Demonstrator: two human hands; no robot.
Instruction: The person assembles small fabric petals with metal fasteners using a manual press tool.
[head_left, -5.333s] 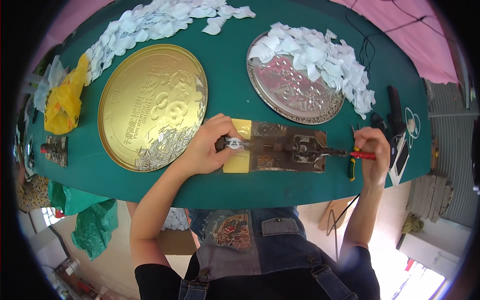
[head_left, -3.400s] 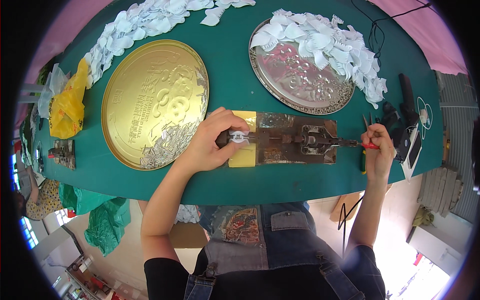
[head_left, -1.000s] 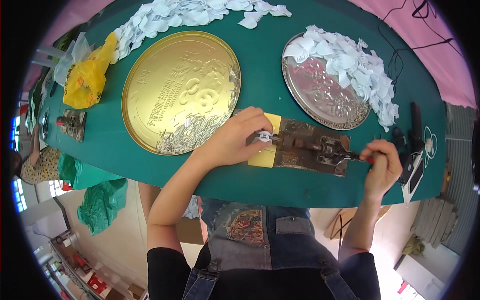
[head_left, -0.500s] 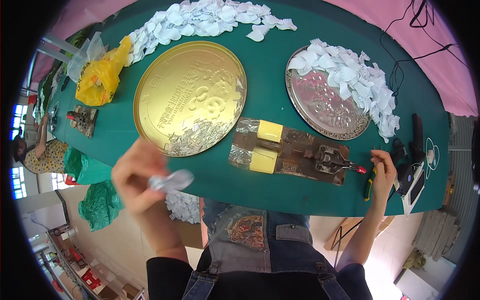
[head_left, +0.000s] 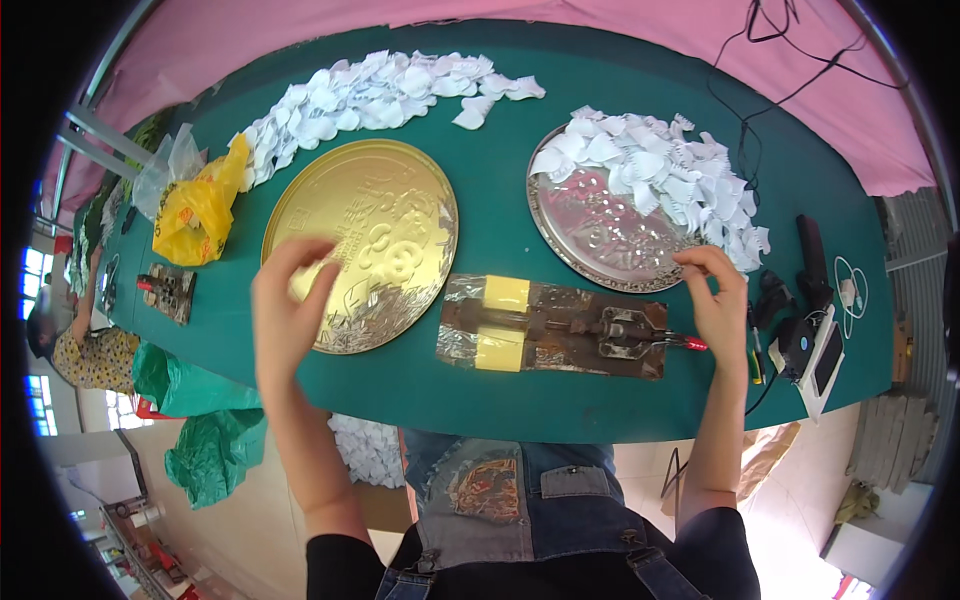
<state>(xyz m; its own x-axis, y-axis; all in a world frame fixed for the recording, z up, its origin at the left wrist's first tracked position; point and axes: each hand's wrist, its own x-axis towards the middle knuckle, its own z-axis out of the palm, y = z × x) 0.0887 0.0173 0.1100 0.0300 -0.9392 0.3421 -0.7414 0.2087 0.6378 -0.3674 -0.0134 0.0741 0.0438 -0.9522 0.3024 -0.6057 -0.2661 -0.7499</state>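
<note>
My left hand (head_left: 288, 320) hovers at the left edge of the round gold tray (head_left: 330, 175), thumb and forefinger apart, nothing visible between them. Small thin silver strips (head_left: 405, 300) lie on that tray's near right part. At the near right rim of the round silver tray (head_left: 575, 225), my right hand (head_left: 722, 310) has its fingers bent and a gap between thumb and forefinger. Next to it, toothed white pieces (head_left: 650, 160) are heaped over the tray's far right side. Between my hands lies a brown board (head_left: 570, 335) with yellow pads and a red-tipped toggle clamp (head_left: 630, 332).
More white pieces (head_left: 375, 95) spread along the far left. A yellow plastic bag (head_left: 200, 215) and a second clamp board (head_left: 170, 290) are at left, where a co-worker (head_left: 95, 355) sits. Cables, a black device (head_left: 797, 340) and pliers crowd the right. Below the table, a box holds white pieces (head_left: 368, 448).
My left hand held a blurred white piece near the table's front edge; now it is empty by the gold tray. My right hand moved from beyond the clamp handle to the silver tray.
</note>
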